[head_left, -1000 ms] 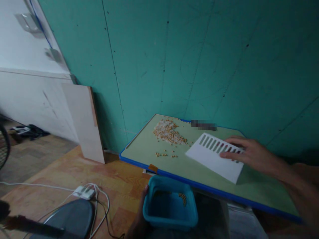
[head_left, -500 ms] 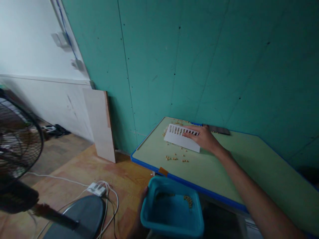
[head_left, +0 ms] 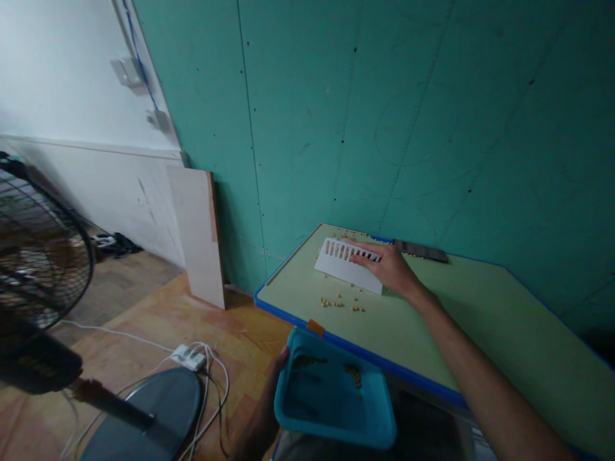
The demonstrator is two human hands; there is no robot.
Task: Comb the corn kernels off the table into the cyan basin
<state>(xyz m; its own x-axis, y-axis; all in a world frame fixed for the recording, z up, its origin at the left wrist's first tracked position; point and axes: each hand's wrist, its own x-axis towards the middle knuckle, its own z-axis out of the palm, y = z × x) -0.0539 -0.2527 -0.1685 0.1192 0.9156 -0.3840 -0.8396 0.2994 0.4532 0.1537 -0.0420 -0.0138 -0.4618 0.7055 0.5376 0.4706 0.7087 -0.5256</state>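
Observation:
My right hand (head_left: 391,269) lies with fingers pressed flat on a white slotted plastic board (head_left: 346,265) that stands tilted on the green table (head_left: 446,320) near its far left corner, over the heap of yellow grains. Several loose grains (head_left: 341,302) lie on the table in front of the board. My left hand (head_left: 277,374) grips the left rim of a blue plastic tub (head_left: 331,400), held below the table's blue front edge. A few grains lie inside the tub.
A dark flat bar (head_left: 421,251) lies at the table's back edge against the teal wall. A wooden panel (head_left: 199,237) leans on the wall at left. A standing fan (head_left: 38,275), its grey base (head_left: 144,416), and a white power strip (head_left: 188,356) with cables occupy the floor.
My right hand slid the white board from the table's middle to the far left corner, covering the grain heap. The tub stayed under the table edge, now tilted slightly.

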